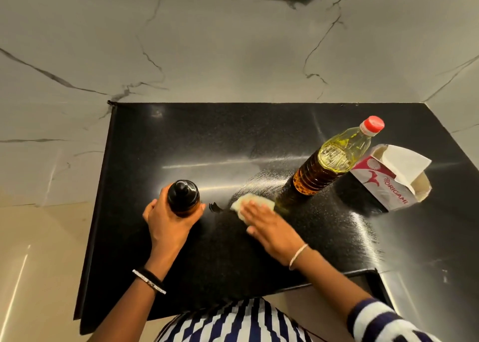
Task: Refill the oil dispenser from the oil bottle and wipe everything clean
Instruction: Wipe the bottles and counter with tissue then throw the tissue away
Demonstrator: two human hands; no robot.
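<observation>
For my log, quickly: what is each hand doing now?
Left hand: closed around the oil dispenser.
Right hand: open, flat, pressing the tissue on the counter.

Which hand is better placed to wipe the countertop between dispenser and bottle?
Right. The right hand already presses the tissue flat on the countertop there; the left hand is wrapped around the oil dispenser.

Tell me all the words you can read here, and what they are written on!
"ORIGAMI": in red letters on the side of the white tissue box.
The oil bottle and the oil dispenser show no readable words.
</observation>
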